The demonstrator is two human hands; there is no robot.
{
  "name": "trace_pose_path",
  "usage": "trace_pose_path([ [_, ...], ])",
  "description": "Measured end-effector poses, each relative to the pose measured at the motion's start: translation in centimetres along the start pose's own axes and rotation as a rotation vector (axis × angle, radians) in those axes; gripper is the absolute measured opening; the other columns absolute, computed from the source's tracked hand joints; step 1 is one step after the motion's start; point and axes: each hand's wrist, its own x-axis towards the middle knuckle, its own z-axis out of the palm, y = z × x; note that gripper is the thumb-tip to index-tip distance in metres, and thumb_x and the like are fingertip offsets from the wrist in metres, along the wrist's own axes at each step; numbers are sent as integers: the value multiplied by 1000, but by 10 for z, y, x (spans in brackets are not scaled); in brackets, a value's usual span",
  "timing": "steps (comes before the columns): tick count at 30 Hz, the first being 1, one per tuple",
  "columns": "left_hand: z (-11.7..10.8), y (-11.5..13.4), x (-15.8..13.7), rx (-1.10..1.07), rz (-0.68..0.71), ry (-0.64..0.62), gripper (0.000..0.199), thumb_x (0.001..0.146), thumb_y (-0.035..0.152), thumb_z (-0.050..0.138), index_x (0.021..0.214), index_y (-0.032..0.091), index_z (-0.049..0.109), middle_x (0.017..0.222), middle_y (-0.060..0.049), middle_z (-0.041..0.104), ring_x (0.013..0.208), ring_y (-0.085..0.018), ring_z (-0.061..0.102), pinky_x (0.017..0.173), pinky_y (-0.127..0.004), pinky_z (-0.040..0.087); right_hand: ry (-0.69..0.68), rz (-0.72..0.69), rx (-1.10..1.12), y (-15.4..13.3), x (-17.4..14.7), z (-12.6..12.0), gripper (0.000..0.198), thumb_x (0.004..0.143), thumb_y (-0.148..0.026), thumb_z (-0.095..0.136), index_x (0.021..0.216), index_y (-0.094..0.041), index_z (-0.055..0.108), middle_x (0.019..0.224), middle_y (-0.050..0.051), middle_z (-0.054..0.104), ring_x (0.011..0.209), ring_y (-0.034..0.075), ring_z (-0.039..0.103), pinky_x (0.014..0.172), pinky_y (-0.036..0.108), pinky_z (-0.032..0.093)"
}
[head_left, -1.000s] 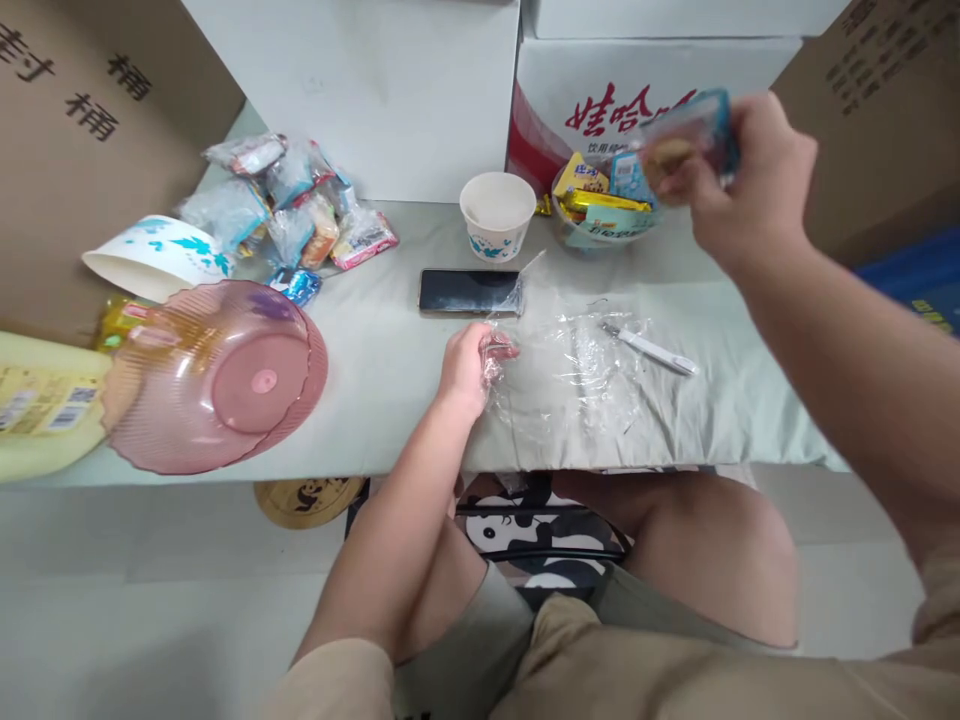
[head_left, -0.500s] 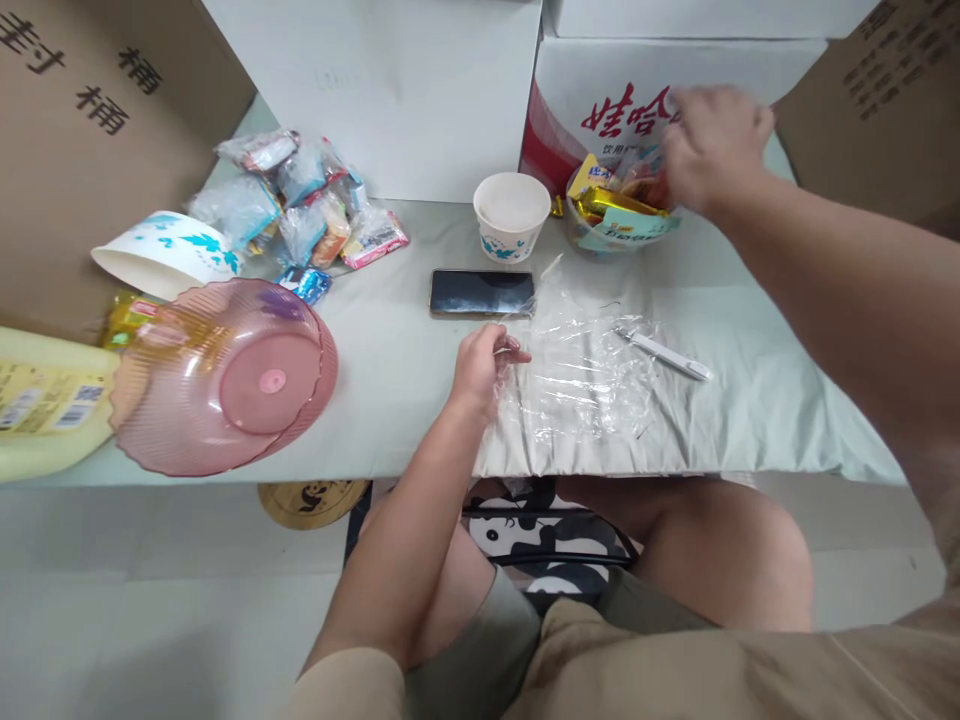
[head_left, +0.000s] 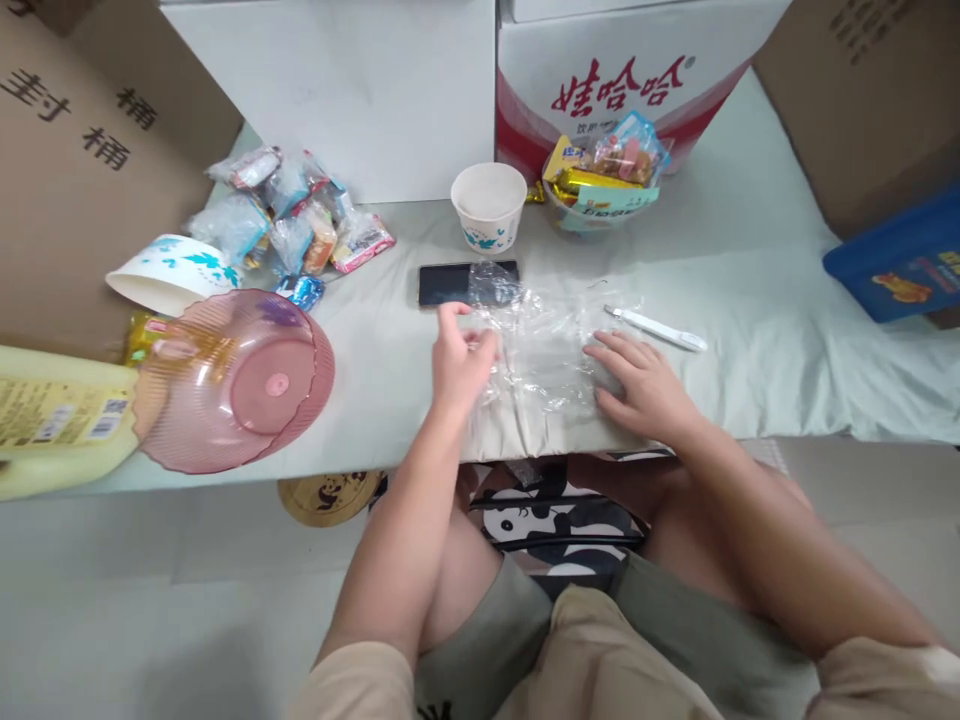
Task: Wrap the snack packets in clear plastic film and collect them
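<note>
A crinkled clear plastic sheet (head_left: 544, 350) lies on the cloth in front of me, its upper edge overlapping a dark phone (head_left: 442, 285). My left hand (head_left: 461, 360) has curled fingers closed on the sheet's left edge. Across its right side, my right hand (head_left: 637, 385) rests with fingers spread and nothing held. A white utility knife (head_left: 656, 328) lies just beyond the right hand. Past the phone stands a white paper bowl with blue leaves (head_left: 489, 205). To its right, a clear bowl (head_left: 562, 212) is heaped with snack packets (head_left: 630, 160).
At left are a pink ribbed plastic bowl (head_left: 274, 385), a tipped paper bowl (head_left: 169, 275), a pale yellow jug (head_left: 60, 420) and a pile of wrapped snacks (head_left: 292, 215). White cartons (head_left: 330, 100) back the table. A blue package (head_left: 900, 265) stands at far right.
My right hand has moved from the snack bowl down to the plastic sheet, uncovering the packets. The sheet has shifted partly over the phone. My view has swung a little to the right.
</note>
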Motion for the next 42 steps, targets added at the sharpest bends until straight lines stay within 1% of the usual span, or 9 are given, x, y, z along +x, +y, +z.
trace_pose_path([
  [7,-41,-2,9,415,56,233,36,78,17,63,111,30,54,93,1,65,62,-15,61,74,-34,50,-160,-84,0,8,-10,-14,68,81,-12,53,146,-31,61,167,6,42,158,40,30,121,71,30],
  [12,-45,-5,6,686,133,172,40,73,18,73,111,29,65,113,-7,59,73,-20,61,89,-44,52,-202,-200,89,7,-20,-19,56,87,-20,58,141,-31,65,170,7,36,160,43,21,121,70,28],
  [17,-38,-8,12,745,106,64,34,76,18,69,109,26,68,104,-6,68,74,-20,61,88,-40,51,-107,-362,105,-13,-20,-15,39,96,-22,57,134,-21,66,120,11,74,124,31,62,114,57,41],
  [20,-38,-5,15,797,53,48,17,81,16,63,96,21,69,91,-3,72,75,-18,62,85,-33,50,17,-464,128,-18,-19,-15,22,99,-13,49,99,-21,70,78,3,68,76,17,62,86,35,52],
  [25,-43,-3,13,780,53,119,16,82,18,61,95,20,70,97,-3,75,72,-16,60,82,-32,49,251,-366,115,-13,-21,-26,21,93,-5,52,82,-22,58,98,7,68,86,19,62,74,33,50],
  [29,-45,-5,10,730,73,104,25,80,18,63,104,22,69,102,-3,74,70,-16,58,84,-34,50,101,-384,215,-19,-23,-22,15,91,-16,57,104,-23,54,136,15,66,132,34,57,97,47,51],
  [32,-45,-5,9,696,81,79,29,79,17,65,107,22,68,101,-3,72,68,-15,57,85,-34,51,51,-351,205,-30,-22,-11,29,96,-24,58,124,-18,53,120,16,72,108,29,68,89,43,51],
  [38,-48,-5,11,712,87,143,24,78,15,66,101,21,69,104,-5,68,73,-17,59,93,-41,52,-84,-552,141,-51,-17,-6,19,101,-19,49,90,-19,65,81,5,71,82,20,64,81,36,43],
  [42,-55,-7,11,679,169,231,22,75,16,73,97,22,71,118,-9,59,93,-23,65,101,-48,53,-298,-509,182,-47,-21,-14,30,107,-29,42,103,-18,70,68,2,68,61,17,58,71,35,42],
])
